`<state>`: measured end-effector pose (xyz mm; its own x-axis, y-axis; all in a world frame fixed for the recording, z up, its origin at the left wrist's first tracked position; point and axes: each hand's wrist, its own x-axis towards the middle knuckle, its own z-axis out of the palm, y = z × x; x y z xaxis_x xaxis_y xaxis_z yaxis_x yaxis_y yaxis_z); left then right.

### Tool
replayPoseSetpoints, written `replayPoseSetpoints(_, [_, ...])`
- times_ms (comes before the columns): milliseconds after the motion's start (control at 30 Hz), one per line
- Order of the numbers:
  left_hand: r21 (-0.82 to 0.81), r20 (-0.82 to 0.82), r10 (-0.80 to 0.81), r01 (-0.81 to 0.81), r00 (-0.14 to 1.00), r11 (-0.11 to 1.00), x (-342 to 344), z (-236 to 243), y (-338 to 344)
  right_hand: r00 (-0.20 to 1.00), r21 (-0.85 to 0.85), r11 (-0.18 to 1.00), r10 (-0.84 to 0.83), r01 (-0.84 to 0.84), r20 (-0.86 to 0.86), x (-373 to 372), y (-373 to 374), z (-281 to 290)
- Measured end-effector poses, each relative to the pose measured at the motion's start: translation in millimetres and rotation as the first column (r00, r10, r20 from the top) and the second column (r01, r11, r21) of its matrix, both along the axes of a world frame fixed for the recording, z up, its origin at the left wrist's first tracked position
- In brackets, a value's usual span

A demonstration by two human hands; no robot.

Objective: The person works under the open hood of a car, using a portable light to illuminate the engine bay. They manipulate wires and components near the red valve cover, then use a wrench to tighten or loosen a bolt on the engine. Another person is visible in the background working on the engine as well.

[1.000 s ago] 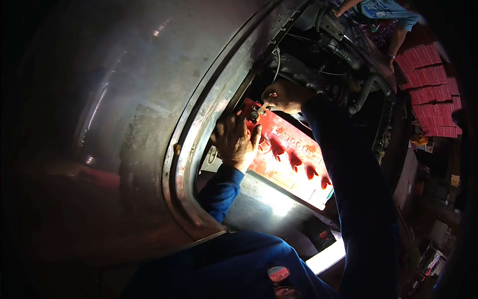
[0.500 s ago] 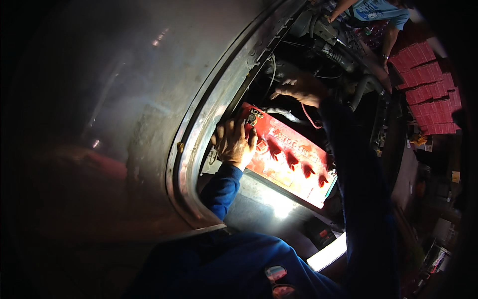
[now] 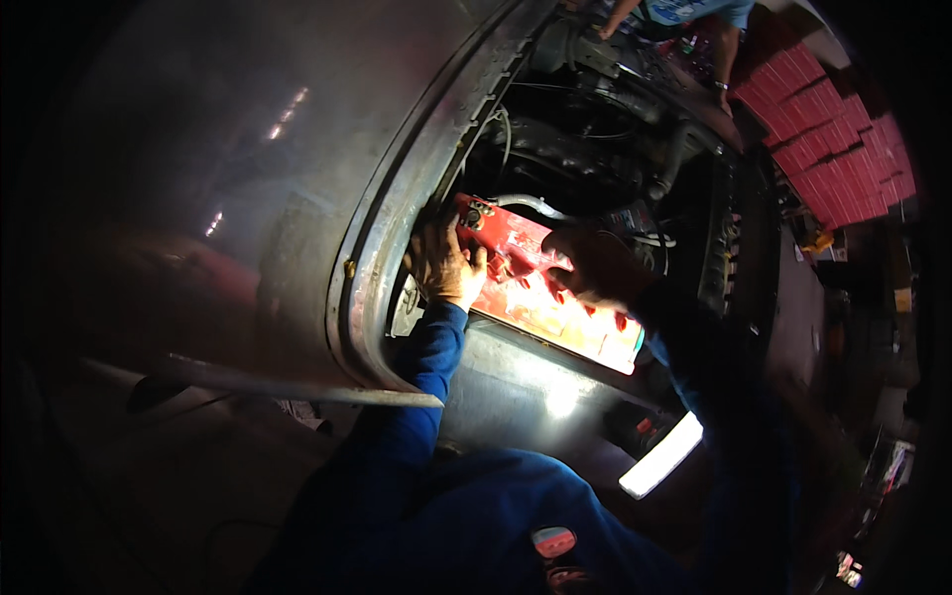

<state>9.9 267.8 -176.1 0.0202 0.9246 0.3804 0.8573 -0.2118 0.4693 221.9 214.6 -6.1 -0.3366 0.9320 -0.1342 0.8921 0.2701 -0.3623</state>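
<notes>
A red-topped car battery (image 3: 526, 309) with a row of round caps sits in the vehicle's engine bay, brightly lit toward its near right end. Against its left end rests my left hand (image 3: 451, 270), fingers apart, beside a metal terminal clamp (image 3: 480, 214). My right hand (image 3: 603, 270) hangs over the far right part of the battery, in shadow. Its fingers point left and are too dark and smeared to read. Behind the battery runs a pale corrugated cable sleeve (image 3: 531, 205).
A large dull metal body panel (image 3: 228, 198) fills the left. Hoses and engine parts (image 3: 595, 149) lie beyond the battery. A lit lamp bar (image 3: 662, 458) is near my right arm. At the far right stand stacked red boxes (image 3: 833, 129); another person (image 3: 684, 15) leans in at the top.
My right hand has come back from the cables behind the battery to over its top. My left hand stays at the battery's left end. The view has shifted slightly.
</notes>
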Motion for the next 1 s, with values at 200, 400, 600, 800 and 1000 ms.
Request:
replayPoseSetpoints(200, [0.119, -0.018, 0.006, -0.003, 1.0, 0.993, -0.5, -5.3, 1.6, 0.953, 0.023, 0.956, -0.291, 0.294, -0.088, 70.8, -75.2, 99.4])
replayPoseSetpoints(400, [0.116, -0.117, 0.053, -0.039, 0.992, 0.992, 1.7, -9.6, 3.9, 0.95, -0.034, 0.951, -0.304, 0.307, 0.072, 81.8, -117.8, 86.4])
replayPoseSetpoints(600, [0.23, -0.121, -0.009, 0.036, 0.993, 0.973, -0.4, -7.8, 0.8, 0.984, 0.033, 0.999, 0.018, -0.024, 0.179, 62.8, -52.2, 17.1])
replayPoseSetpoints(800, [0.191, -0.071, 0.037, -0.022, 0.997, 0.981, 3.0, -10.0, 6.2, 0.999, 0.28, 0.959, -0.042, 0.036, 0.016, -0.9, 75.6, -62.7])
replayPoseSetpoints(1000, [0.128, -0.146, 0.076, -0.058, 0.986, 0.99, 4.1, -15.2, 9.6, 0.996, -0.092, 0.995, 0.03, -0.038, -0.09, -7.2, 149.3, -101.7])
